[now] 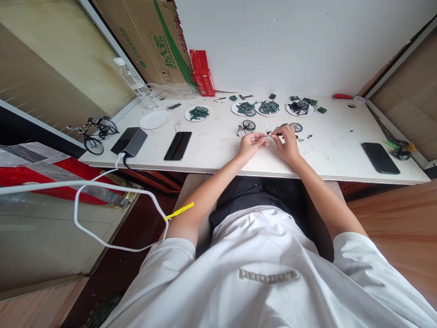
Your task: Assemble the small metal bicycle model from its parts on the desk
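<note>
The small piece (268, 135) between the two hands is too tiny to make out, and the fingertips cover much of it, so its shape and exact kind cannot be told. A dark bit just under the fingers of the left hand (251, 145) is equally unclear, and the right hand (288, 143) partly hides dark parts behind it. The cardboard box (150, 43) at the back is cut off by the upper edge, and a white cable (118, 186) runs out at the left edge. Along the rear of the table (211, 159) stand white plates: one plate (187, 115) holds a heap of green parts (198, 112); two more, side by side farther right, hold green parts with dark wheels among them; the next plate (288, 110) holds a tangle of black parts (300, 107). The clear bottle (136, 86) seems to have liquid in it, though how much is hard to judge. The small piece lies in front of these plates, above the table, at the tips of both hands' fingers; thumb and fingers of each hand are pinched nearly together on it. One spoked wheel (249, 125) lies just beyond the left hand, another wheel (296, 127) just beyond the right, and an assembled model bicycle (94, 133) stands well apart at the table's left end.
</note>
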A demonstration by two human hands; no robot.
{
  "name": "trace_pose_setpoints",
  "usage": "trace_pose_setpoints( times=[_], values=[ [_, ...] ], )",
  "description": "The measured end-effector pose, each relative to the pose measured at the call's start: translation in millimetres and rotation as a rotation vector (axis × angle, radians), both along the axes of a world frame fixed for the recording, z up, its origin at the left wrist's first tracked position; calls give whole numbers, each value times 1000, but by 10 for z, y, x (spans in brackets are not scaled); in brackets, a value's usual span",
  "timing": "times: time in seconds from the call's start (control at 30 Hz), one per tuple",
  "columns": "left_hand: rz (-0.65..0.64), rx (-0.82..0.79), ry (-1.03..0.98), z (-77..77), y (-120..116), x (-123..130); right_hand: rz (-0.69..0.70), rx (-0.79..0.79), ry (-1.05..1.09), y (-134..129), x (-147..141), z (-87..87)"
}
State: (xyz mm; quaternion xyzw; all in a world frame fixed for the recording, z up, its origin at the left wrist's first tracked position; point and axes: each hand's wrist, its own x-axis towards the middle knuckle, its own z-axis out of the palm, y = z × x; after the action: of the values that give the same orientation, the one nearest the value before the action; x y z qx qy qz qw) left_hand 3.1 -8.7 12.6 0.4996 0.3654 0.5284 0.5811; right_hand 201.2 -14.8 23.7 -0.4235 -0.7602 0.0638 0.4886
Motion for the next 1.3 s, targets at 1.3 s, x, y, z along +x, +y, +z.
trace_pose_setpoints(
  times=[1.3],
  values=[
    [-17, 48, 14, 11, -15, 26, -18, -63, -64, 32, 45, -32]
  ],
)
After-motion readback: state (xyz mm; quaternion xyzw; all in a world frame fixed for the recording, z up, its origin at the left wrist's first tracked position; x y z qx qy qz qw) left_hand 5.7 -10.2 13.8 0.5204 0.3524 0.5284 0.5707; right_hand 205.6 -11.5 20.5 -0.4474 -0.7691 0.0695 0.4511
